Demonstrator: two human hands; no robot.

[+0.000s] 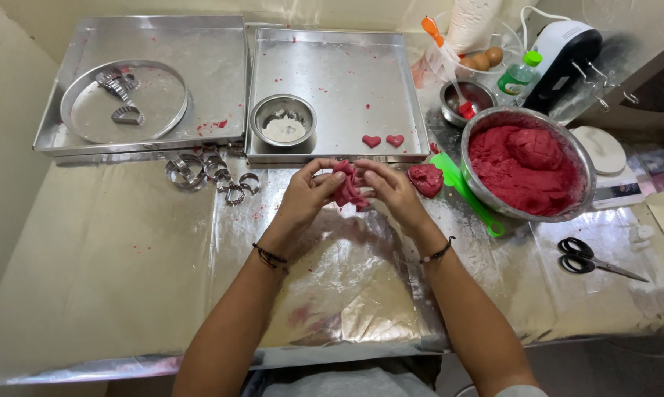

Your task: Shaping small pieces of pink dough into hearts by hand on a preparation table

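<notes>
A foil-covered table (126,279) is shown carrying two square metal trays. The left tray (221,44) holds one round ring pan (78,92) with two cutters lying inside it. The right tray (332,66) holds one small bowl of white flour (283,120) and two finished red heart shapes (382,140); most of this tray is judged yet to be filled. One large bowl of red dough (526,163) remains nearly full, so the work is judged to be at an early stage. One green scraper (468,192) and one loose dough lump (425,179) lie beside it. A cluster of metal cutters (210,175), too tangled to be counted, and one pair of scissors (593,259) are also seen. A piece of red dough (349,187) is pinched above the table's middle between the left hand (307,195) and right hand (394,191); each grip is closed on it at the fingertips.
</notes>
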